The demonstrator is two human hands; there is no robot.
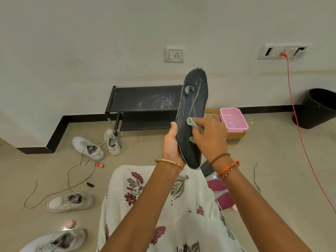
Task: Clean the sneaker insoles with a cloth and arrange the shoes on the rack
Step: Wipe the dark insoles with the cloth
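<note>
Containers: a pink plastic mesh basket (233, 119) sat on a yellow-brown cardboard box (236, 136), near the right end of the black low metal shoe rack (143, 100) by the wall. Basket contents: a small pale item, not identifiable. Box interior hidden by the basket. A black round waste bin (317, 108) stood at the floor's far right edge; its interior was too dark to read.

Hidden/cut off: the rack's right end was blocked by the dark grey foam sneaker insole (192, 113). The rack's top shelf carried whitish smears. A second dark insole-like piece (207, 169) showed only partly behind the right wrist. Pink footwear (221, 191) below the right forearm was partly covered. The nearest of four white lace-up sneakers (54, 241) was cut by the floor's bottom-left corner; others (71, 201) (88, 148) (112, 142) lay along the floor's left side, w/ loose laces around them.

Insole: held in the air in front of the rack, approx. upright. Long axis ran near vertical, toe end up and leaning slightly right, heel end down by the wrists. Worn patch near the toe.

Hands: left hand (171, 144) gripped the heel portion, thumb up along the left edge, fingers behind. Right hand (209, 137) had fingers curled round a small grey cleaning cloth (193, 122), pressing it to the insole's lower-mid face.
</note>
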